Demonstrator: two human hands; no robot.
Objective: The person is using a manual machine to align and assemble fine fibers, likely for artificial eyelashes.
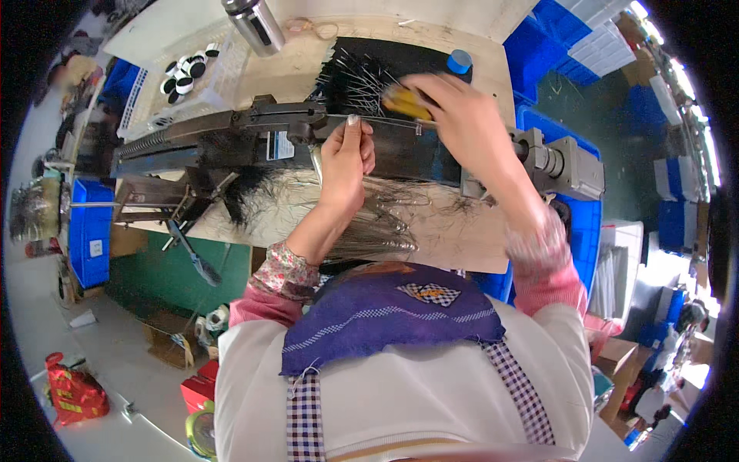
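Just one view here, a head-worn fisheye looking steeply down from close above the person's own apron (400,362) at the bottom of the frame, onto the workbench (462,231) up top. Edges curve toward the rim.

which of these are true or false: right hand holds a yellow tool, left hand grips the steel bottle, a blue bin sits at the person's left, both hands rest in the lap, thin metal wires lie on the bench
1. The right hand holds a yellow tool. True.
2. The left hand grips the steel bottle. False: the bottle stands apart at the bench's far edge; the left fingers pinch a thin wire at the black machine rail.
3. A blue bin sits at the person's left. True.
4. Both hands rest in the lap. False: both reach over the bench.
5. Thin metal wires lie on the bench. True.
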